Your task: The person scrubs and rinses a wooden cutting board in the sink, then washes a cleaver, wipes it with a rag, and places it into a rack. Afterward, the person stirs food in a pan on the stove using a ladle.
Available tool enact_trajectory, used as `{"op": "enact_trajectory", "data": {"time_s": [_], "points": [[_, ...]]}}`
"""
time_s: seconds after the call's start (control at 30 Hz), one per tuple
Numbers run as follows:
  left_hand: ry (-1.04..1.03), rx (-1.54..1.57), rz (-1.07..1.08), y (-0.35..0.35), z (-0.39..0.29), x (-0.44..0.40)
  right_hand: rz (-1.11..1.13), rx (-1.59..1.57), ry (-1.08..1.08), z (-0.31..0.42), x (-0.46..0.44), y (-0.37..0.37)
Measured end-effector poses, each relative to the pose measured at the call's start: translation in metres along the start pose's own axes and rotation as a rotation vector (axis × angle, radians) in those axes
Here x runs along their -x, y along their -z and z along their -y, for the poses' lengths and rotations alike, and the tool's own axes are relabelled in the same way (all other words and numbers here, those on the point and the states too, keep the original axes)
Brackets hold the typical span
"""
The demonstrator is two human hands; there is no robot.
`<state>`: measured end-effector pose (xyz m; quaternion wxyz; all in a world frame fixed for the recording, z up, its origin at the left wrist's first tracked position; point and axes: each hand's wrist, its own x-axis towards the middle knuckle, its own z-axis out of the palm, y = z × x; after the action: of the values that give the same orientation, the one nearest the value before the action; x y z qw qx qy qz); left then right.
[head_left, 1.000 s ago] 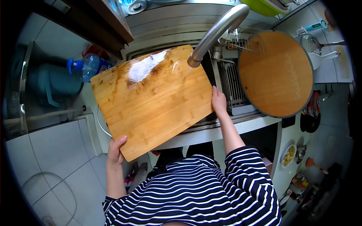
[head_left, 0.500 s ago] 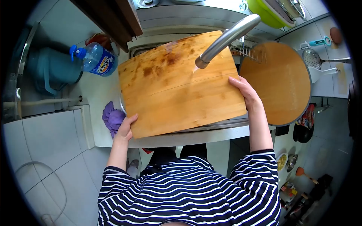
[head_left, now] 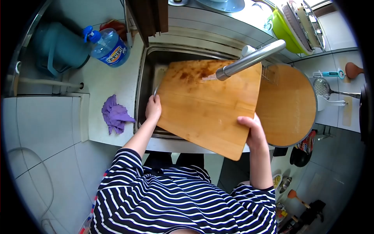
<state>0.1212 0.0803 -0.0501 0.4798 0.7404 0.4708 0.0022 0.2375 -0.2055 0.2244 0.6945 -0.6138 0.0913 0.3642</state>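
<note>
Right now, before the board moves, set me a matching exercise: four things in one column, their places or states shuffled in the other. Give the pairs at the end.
Things:
1. Wooden board
2. Cloth
3. Bottle
4. Tap

Places or states:
A. Fitted with a blue pump top
B. Silver, with water coming out
C. Between the left hand and the right hand
D. Purple, crumpled on the counter

Pairs: 1-C, 2-D, 3-A, 4-B
</note>
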Motion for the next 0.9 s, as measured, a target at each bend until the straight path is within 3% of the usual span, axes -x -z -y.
{"op": "enact_trajectory", "data": {"time_s": [0.1,0.17,0.23,0.43,0.5,0.63,0.73,0.83,0.9], "points": [[0.087,-0.277,0.136,-0.017,-0.020,0.008,-0.030,-0.064,0.032,-0.025,0.012,-0.022],[-0.121,-0.152,0.119,-0.049,-0.015,0.016,-0.039,-0.060,0.024,-0.038,0.020,-0.032],[-0.149,0.037,0.169,-0.055,-0.047,0.035,-0.065,-0.075,0.019,-0.044,0.026,-0.041],[-0.558,0.009,0.222,-0.048,-0.130,0.048,-0.128,-0.111,0.017,-0.051,0.034,-0.045],[-0.577,0.041,0.208,-0.052,-0.143,0.021,-0.134,-0.105,0.032,-0.049,0.041,-0.046],[-0.276,0.011,0.123,-0.050,-0.163,-0.030,-0.160,-0.100,0.071,-0.045,0.056,-0.047],[-0.487,0.011,0.143,-0.055,-0.177,0.010,-0.187,-0.119,0.089,-0.046,0.052,-0.048],[-0.847,0.149,0.187,-0.055,-0.189,0.049,-0.205,-0.123,0.115,-0.052,0.048,-0.049],[-0.919,0.138,0.161,-0.058,-0.194,0.036,-0.218,-0.120,0.126,-0.054,0.049,-0.049]]}}
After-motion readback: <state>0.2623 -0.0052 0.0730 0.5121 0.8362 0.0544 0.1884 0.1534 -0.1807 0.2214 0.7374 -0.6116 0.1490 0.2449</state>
